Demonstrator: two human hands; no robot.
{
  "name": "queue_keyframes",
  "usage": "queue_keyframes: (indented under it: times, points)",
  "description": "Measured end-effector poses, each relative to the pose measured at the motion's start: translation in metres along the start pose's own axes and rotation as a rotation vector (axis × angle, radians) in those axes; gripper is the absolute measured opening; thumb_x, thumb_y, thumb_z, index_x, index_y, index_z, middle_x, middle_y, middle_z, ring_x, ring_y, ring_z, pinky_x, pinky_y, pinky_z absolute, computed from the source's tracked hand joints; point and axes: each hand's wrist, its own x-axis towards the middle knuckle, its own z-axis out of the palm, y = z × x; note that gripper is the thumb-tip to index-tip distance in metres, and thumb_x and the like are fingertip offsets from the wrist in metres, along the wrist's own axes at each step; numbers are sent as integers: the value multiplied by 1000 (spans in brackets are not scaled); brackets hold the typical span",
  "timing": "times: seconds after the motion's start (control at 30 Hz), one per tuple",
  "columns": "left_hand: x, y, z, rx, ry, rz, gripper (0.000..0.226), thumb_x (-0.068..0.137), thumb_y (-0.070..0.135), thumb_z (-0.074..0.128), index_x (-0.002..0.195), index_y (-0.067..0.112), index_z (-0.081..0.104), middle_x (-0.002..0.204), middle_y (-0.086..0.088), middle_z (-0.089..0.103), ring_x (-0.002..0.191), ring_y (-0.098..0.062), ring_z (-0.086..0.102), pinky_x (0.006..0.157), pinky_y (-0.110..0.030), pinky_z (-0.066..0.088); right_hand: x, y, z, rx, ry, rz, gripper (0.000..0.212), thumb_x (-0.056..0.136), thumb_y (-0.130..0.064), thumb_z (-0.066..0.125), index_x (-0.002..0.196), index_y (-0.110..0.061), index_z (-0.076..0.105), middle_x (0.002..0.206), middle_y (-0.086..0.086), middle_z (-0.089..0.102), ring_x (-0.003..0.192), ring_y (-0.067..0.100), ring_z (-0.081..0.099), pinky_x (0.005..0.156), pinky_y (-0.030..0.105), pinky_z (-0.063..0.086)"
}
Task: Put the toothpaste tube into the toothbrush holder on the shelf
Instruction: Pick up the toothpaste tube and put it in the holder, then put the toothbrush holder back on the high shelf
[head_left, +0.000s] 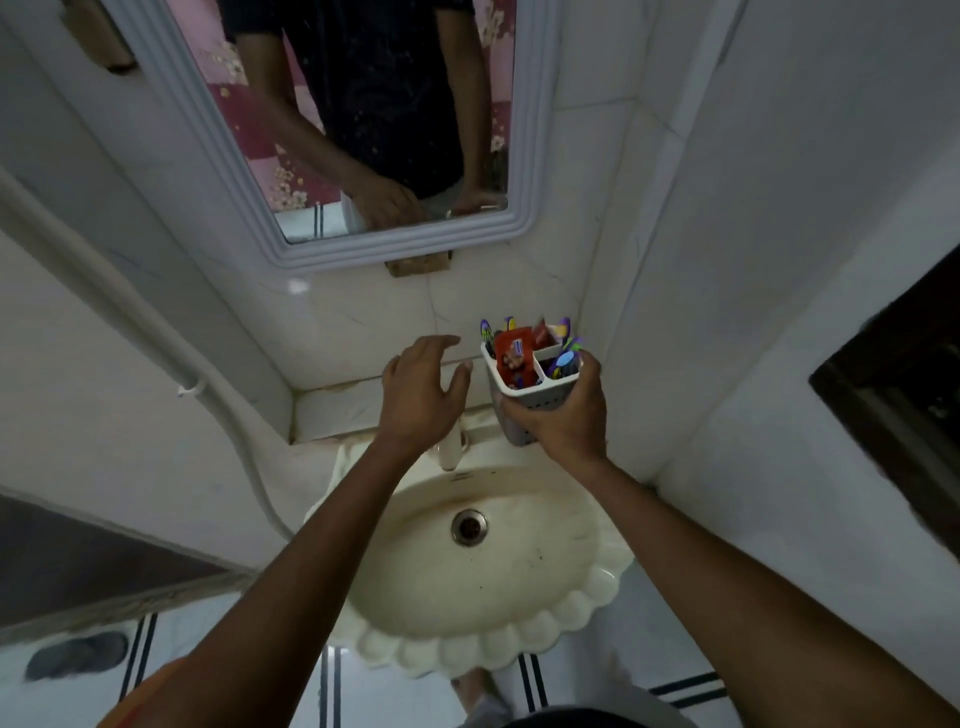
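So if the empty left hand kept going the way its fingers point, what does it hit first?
Likely the white tiled wall above the shelf ledge. The left hand is open, fingers aimed up at it, passing left of the white plastic toothbrush holder. Depth is unclear.

Scene is viewed from head height, wide-angle, angled steeply down over sink (483, 587) toward mirrored wall (467, 306), close in.

holder (530, 400) looks like matt white perforated plastic, toothpaste tube (514, 358) is shiny red. Sink (519, 587) is glossy cream ceramic, a bit stained, metal drain (469, 526). Wall tiles (363, 322) smooth and glossy.
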Motion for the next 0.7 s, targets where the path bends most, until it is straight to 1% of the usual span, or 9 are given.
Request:
queue_keyframes:
  times: [0.07, 0.13, 0.27, 0.3, 0.37, 0.43, 0.5, 0.57, 0.7]
  points:
    - [6, 14, -13, 9, 38, 19, 46, 105, 47, 60, 143, 22, 63, 144, 0, 67, 133, -22, 62, 117, -55, 42, 9, -22, -11, 21, 35, -55, 117, 58, -50, 109, 153, -18, 50, 137, -12, 65, 120, 1, 64, 94, 18, 59]
    - [12, 30, -27, 9, 93, 46, 48, 104, 49, 60, 143, 21, 63, 143, 0, 68, 131, -23, 64, 113, -57, 46, 16, -46, -24, 53, 69, -116, 114, 57, -55, 108, 150, -18, 52, 135, -12, 66, 116, 0, 66, 92, 17, 58]
    - [26, 65, -56, 27, 195, 97, 47, 103, 50, 61, 140, 21, 64, 137, -1, 71, 126, -23, 66, 108, -56, 51, 34, -93, -55, 121, 93, -216, 112, 56, -55, 107, 147, -16, 54, 133, -8, 68, 117, 7, 69, 88, 9, 54]
    - [26, 77, -65, 27, 224, 105, 47, 103, 50, 61, 139, 21, 65, 135, -1, 71, 124, -23, 66, 108, -56, 51, 37, -106, -66, 140, 96, -245, 114, 56, -58, 106, 148, -16, 54, 135, -6, 69, 119, 10, 70, 90, 12, 57]
    - [31, 102, -85, 32, 277, 131, 47, 103, 49, 61, 139, 19, 65, 135, -3, 71, 125, -24, 66, 109, -57, 50, 45, -134, -89, 169, 120, -320, 116, 55, -67, 102, 147, -18, 53, 138, -3, 68, 121, 15, 70, 93, 26, 62]
    - [37, 122, -103, 43, 327, 169, 47, 103, 48, 62, 139, 18, 65, 135, -4, 71, 125, -25, 66, 108, -57, 51, 53, -161, -110, 167, 158, -398, 117, 55, -77, 97, 146, -20, 52, 135, -1, 67, 120, 18, 69, 92, 33, 64]
    - [43, 142, -123, 56, 379, 212, 46, 103, 47, 63, 139, 18, 65, 134, -3, 72, 123, -24, 67, 105, -55, 52, 60, -191, -133, 169, 187, -455, 121, 52, -93, 89, 143, -21, 51, 131, 0, 66, 117, 20, 69, 89, 37, 65]
    - [48, 164, -143, 76, 438, 250, 46, 104, 47, 63, 139, 18, 65, 133, -3, 72, 121, -24, 68, 104, -54, 53, 65, -224, -156, 191, 206, -495, 124, 47, -102, 80, 139, -23, 50, 128, 0, 66, 113, 19, 70, 87, 38, 66]
    - [62, 205, -184, 97, 499, 314, 48, 104, 53, 58, 140, 22, 62, 140, -1, 68, 126, -23, 65, 107, -56, 53, 75, -284, -198, 225, 252, -585, 115, 44, -103, 79, 128, -31, 49, 124, -2, 67, 111, 20, 71, 85, 41, 67]
